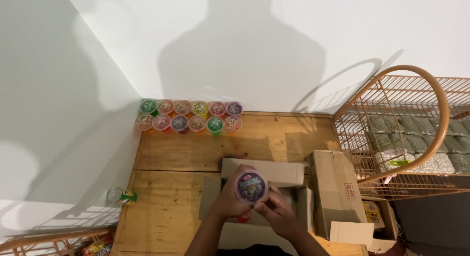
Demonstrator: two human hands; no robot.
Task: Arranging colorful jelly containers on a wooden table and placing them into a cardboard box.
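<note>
Hands [254, 207] around cup [251, 185], base hidden

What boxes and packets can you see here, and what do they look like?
Purple-lidded cup: round, held in both hands, the left hand and right hand, above the open box.
Open cardboard box: brown, flaps up, middle of the wooden shelf.
Second cardboard box: brown, small red mark, right.
Twelve sealed cups: two rows by the wall, many colours.
Green and yellow can: left edge.

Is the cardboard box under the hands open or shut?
Open. The cardboard box has its flaps folded outward, and both hands hold a purple-lidded cup above the opening.
</note>
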